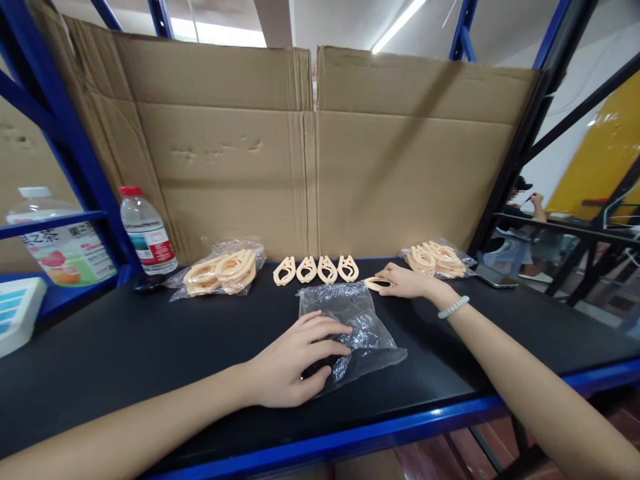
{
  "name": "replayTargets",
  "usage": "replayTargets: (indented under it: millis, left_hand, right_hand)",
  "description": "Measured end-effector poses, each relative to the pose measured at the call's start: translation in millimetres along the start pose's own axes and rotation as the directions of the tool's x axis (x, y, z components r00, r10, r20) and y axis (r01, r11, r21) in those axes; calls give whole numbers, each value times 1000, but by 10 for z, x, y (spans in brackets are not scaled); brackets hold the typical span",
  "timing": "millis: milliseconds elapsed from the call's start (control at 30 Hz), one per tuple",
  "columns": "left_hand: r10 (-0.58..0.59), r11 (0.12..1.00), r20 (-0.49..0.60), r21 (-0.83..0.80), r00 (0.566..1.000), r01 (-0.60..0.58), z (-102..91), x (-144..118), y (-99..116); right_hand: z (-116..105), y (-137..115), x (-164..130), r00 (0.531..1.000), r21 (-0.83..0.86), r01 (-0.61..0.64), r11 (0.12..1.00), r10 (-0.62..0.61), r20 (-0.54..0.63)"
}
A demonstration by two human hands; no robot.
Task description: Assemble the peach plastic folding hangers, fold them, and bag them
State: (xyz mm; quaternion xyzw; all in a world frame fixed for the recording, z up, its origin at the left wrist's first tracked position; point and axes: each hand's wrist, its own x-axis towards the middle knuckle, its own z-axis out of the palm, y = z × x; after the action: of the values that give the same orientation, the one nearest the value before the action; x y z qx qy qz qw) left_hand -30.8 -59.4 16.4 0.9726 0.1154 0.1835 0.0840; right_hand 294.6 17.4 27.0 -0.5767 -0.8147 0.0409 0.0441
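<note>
Head view: left hand [293, 357] flat, grip open on plastic bag [350, 320]; right hand [403, 281] fingers pinching beige clip [376, 283].

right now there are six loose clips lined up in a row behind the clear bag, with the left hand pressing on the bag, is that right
Not quite: the head view shows four loose clips in the row, not six. A fifth is under the right hand, off the row's end. The rest holds: the row lies behind the clear bag, and the left hand presses on the bag.
</note>
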Motion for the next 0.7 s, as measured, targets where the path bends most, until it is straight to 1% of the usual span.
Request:
replayTargets:
  millis: [100, 167, 233, 333, 367, 433, 500, 567, 633, 700]
  left_hand:
    - [-3, 1000, 27, 12, 1000, 2, -13, 0, 7]
    - [-4, 1000, 38, 19, 999, 3, -23, 1, 10]
    - [-1, 1000, 37, 25, 999, 0, -30, -3, 13]
    - [7, 999, 43, 43, 999, -9, -28, -17, 16]
    - [11, 999, 45, 50, 999, -13, -24, -22, 18]
    - [13, 998, 41, 59, 999, -15, -14, -27, 22]
    - [11, 998, 36, 58, 999, -13, -6, -25, 28]
    - [7, 998, 39, 55, 999, -9, -3, -16, 36]
    - [1, 999, 45, 54, 999, -3, -5, -7, 46]
    - [-6, 999, 44, 52, 999, 4, -8, -1, 54]
  right_hand:
    - [-46, -92, -289, 998, -2, -46, 999, 46, 47]
    - [-5, -126, -528, 997, -18, -62, 998, 63, 53]
    - [110, -133, -787, 998, -50, -60, 997, 60, -16]
    - [349, -128, -1160, 981, -85, -122, 989, 106, -165]
    - [418, -137, -1266, 972, -108, -127, 986, 102, -211]
    - [503, -188, -1433, 950, -152, -105, 983, 54, -306]
    - [502, -285, -1531, 923, -176, -49, 983, -22, -383]
    - [434, -403, -1564, 897, -178, 7, 984, -85, -433]
    - [341, -509, -1552, 870, -166, 33, 986, -110, -480]
    - [256, -587, -1516, 842, -132, 40, 990, -104, -530]
